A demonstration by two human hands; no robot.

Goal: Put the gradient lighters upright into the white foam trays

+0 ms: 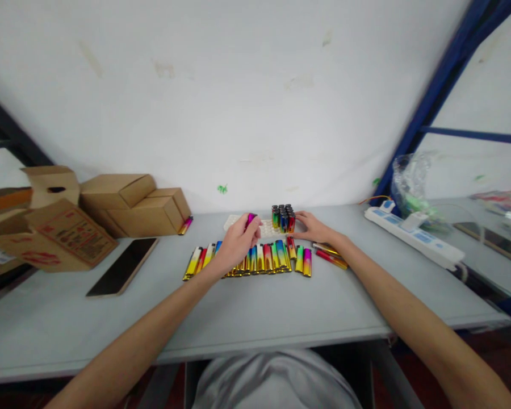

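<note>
1. Holding a purple lighter (250,218) was the left grip (241,234), closed around it above the white tray (267,229).
2. Right grip (310,227) sat wide, thumb and fingers parted, at the right side of the upright lighters (283,219); exact contact unclear.
3. Upright lighters stood clustered at the tray's right part.
4. Lighter row (269,258) lay on the surface (247,318), tray's near side; loose lighters (331,258) lay right of it.
5. Phone (122,268) and cardboard boxes (140,207) sat left, power strip (415,237) right.

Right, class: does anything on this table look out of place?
Yes: one purple lighter lies beside the cardboard boxes, away from the row of lighters. Beyond the row's right end, a red lighter lies askew.
</note>
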